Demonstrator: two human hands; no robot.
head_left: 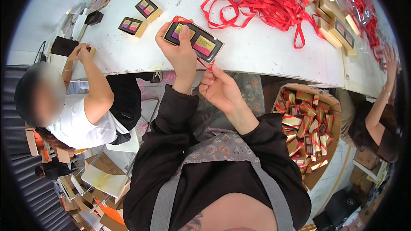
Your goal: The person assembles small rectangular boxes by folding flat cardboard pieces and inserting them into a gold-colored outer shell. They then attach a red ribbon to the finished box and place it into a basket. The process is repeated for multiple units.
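Note:
My left hand (pixel 181 53) grips a small gift box (pixel 219 46) above the table's near edge, its thumb across the front. The box has a dark front with two windows showing wrapped pieces in gold, purple and pink, and a red piece at its upper left corner. Below the box, my right hand (pixel 221 89) is closed in a pinch at its lower right corner. Thin red ribbon (pixel 202 63) runs along the lower edge toward those fingertips. How much of the ribbon they hold is hidden.
Loose red ribbons (pixel 269 0) lie heaped on the white table (pixel 141 55). Two similar boxes (pixel 133 26) stand left, and stacked gold boxes (pixel 336 23) at right. A carton (pixel 336 115) of ribboned boxes sits below right. People work on both sides; one wears a white shirt (pixel 83 122).

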